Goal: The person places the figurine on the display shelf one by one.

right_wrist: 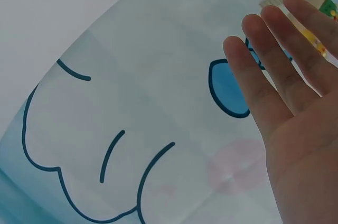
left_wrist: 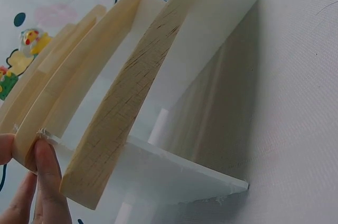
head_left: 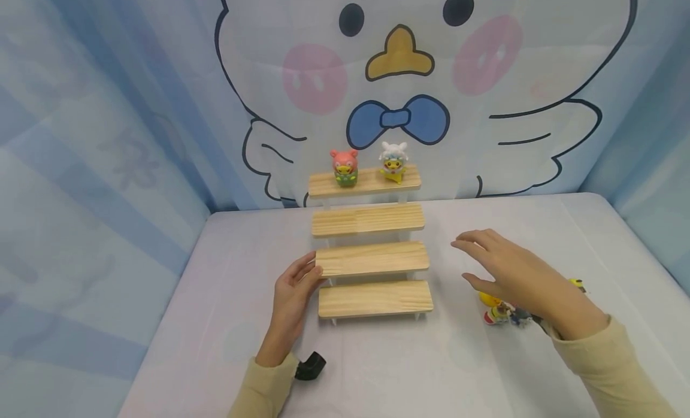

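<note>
A stepped display stand with several pale wooden shelves (head_left: 372,259) on white supports stands mid-table. My left hand (head_left: 293,292) pinches the left end of its second-lowest shelf, thumb on one face and fingers on the other, as the left wrist view shows. On the top shelf sit a figurine with a pink hood and green body (head_left: 345,168) and a yellow figurine with a white hood (head_left: 393,162). To the right of the stand my right hand (head_left: 507,271) hovers with fingers spread and nothing in it. Under that forearm lies a cluster of small figurines (head_left: 501,313), partly hidden.
A small black object (head_left: 310,366) lies beside the left cuff. Behind the table hangs a curtain (head_left: 399,124) with a cartoon print, and another blue curtain (head_left: 81,196) runs along the left side. The table has a white cloth (head_left: 242,244).
</note>
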Demonstrator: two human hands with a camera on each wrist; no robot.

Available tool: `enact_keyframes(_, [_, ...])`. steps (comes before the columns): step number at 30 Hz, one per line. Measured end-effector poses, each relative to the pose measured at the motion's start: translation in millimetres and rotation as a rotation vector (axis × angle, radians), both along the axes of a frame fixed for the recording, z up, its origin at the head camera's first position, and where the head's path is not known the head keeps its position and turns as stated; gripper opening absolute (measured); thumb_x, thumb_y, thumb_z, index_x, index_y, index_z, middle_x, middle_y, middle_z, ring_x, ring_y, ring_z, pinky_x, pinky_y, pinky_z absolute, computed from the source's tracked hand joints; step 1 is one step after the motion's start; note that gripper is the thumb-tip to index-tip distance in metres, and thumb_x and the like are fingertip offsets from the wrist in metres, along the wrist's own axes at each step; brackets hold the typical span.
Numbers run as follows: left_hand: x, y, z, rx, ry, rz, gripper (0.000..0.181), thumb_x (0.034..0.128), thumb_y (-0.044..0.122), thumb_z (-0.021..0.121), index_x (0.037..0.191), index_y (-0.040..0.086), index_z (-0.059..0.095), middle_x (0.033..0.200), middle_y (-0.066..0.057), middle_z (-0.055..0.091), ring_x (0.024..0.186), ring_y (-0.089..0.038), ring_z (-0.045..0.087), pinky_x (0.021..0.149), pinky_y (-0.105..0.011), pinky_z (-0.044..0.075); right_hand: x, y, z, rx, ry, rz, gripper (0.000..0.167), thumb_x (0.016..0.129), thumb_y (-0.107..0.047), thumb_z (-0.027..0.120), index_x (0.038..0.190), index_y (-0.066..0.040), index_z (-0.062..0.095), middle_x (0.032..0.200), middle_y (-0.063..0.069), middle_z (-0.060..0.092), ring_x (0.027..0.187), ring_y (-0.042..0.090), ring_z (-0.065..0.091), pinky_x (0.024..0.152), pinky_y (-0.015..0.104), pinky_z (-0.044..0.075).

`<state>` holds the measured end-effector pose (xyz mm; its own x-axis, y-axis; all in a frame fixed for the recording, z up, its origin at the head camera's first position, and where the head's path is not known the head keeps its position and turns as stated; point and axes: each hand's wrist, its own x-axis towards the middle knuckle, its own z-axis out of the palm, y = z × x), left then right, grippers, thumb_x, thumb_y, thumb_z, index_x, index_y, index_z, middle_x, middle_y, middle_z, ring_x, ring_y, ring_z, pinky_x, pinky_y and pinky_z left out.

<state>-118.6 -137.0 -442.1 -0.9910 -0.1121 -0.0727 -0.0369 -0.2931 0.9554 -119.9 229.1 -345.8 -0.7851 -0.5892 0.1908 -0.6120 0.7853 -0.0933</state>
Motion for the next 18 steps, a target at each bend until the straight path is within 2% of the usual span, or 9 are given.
enact_keyframes(9, [0.7, -0.1, -1.0, -0.002, -0.002, -0.007, 0.043, 0.0930, 0.006, 0.069, 0.134, 0.001, 0.057, 0.119, -0.012, 0.063, 0.100, -0.016, 0.067, 0.090, -0.029, 0.059, 6.1, 10.9, -15.6, -0.003, 0.038, 0.031, 0.057, 0.079, -0.018, 0.084, 0.128, -0.004, 0.059, 0.124, 0.009, 0.061, 0.112, 0.026, 0.059, 0.086, 0.043, 0.059])
enact_keyframes(18, [-0.6, -0.3, -1.6, -0.005, 0.004, -0.001, 0.043, 0.0927, 0.005, 0.069, 0.134, 0.001, 0.057, 0.118, -0.011, 0.064, 0.099, -0.015, 0.068, 0.089, -0.029, 0.059, 13.5, 16.4, -20.3, 0.068, -0.126, -0.058, 0.057, 0.082, -0.023, 0.082, 0.132, -0.008, 0.059, 0.130, 0.010, 0.059, 0.117, 0.028, 0.057, 0.092, 0.049, 0.056])
